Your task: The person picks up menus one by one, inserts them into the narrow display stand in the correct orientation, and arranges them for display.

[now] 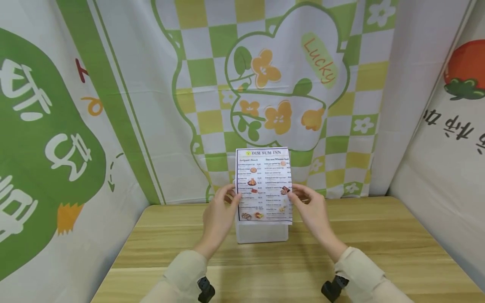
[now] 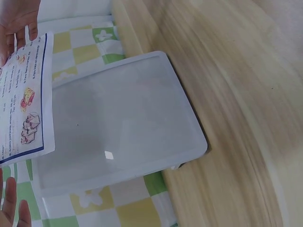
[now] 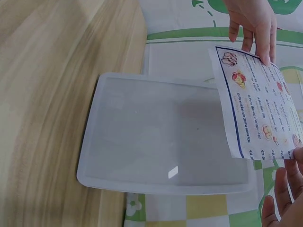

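A printed paper menu (image 1: 265,202) headed "DIM SUM INN" is held upright, facing me. My left hand (image 1: 219,216) pinches its left edge between thumb and fingers, and my right hand (image 1: 313,210) pinches the right edge. Behind the sheet stands a pale grey, round-cornered panel (image 1: 262,235), tilted back, its lower part showing below the paper. In the left wrist view the menu (image 2: 28,101) hangs in front of the upper part of the panel (image 2: 123,123). From the right wrist, the sheet (image 3: 255,109) looks slightly bowed between both hands, apart from the panel's face (image 3: 161,132).
The panel stands on a wood-grain table (image 1: 170,235) close to its back edge. A green and yellow checked cloth (image 1: 206,71) with flowers hangs behind. Printed cloth walls (image 1: 125,168) close in the left and right sides.
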{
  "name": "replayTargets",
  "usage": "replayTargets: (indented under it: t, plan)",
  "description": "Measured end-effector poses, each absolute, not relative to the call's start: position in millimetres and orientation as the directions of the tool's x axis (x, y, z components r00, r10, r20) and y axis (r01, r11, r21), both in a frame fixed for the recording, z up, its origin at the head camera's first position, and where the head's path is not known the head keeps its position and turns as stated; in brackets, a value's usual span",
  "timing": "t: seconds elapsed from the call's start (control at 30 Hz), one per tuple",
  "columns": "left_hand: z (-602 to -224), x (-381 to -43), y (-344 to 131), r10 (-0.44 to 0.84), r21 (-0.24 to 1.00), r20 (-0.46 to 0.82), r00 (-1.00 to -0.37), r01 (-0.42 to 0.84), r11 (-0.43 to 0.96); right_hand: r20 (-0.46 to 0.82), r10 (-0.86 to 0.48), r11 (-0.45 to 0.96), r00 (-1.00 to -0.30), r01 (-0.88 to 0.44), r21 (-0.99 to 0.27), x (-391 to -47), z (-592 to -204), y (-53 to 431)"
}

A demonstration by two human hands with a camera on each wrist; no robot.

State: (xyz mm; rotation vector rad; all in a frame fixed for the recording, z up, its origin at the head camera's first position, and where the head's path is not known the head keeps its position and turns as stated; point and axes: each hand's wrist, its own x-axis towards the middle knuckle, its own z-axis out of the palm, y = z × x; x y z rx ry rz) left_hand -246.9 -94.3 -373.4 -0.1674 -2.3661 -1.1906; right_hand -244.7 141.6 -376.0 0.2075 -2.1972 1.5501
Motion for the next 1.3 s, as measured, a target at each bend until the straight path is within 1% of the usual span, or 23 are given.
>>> replayTargets:
  t: [0.17,0.27,0.57,0.73,0.93,1.3]
  plan:
    - [-367.3,-253.5,-94.1,-0.142,0.751,0.459,-0.877,0.297,0.59,0.418,0.134,0.382,-0.899,-0.342,-0.858,-251.9,-368.5,140.7]
    - [-364.1,-257.2,-94.8,-0.148,0.751,0.461,-0.875,0.296,0.59,0.431,0.13,0.404,-0.893,-0.349,-0.846,-257.1,-363.3,139.5]
    - [-355.9,-270.9,-96.0,-0.147,0.714,0.493,-0.857,0.302,0.631,0.458,0.104,0.461,-0.883,-0.365,-0.809,-271.2,-349.6,137.9]
    - [-351.0,-279.8,-93.4,-0.144,0.693,0.504,-0.852,0.299,0.656,0.492,0.104,0.487,-0.864,-0.387,-0.783,-279.5,-342.1,139.7]
    - [-342.7,-289.4,-90.2,-0.141,0.677,0.515,-0.846,0.3,0.672,0.503,0.092,0.534,-0.859,-0.384,-0.753,-288.1,-331.1,141.0]
    - [-326.3,-308.1,-93.1,-0.141,0.658,0.543,-0.827,0.315,0.684,0.532,0.054,0.549,-0.845,-0.42,-0.723,-305.6,-308.1,139.7]
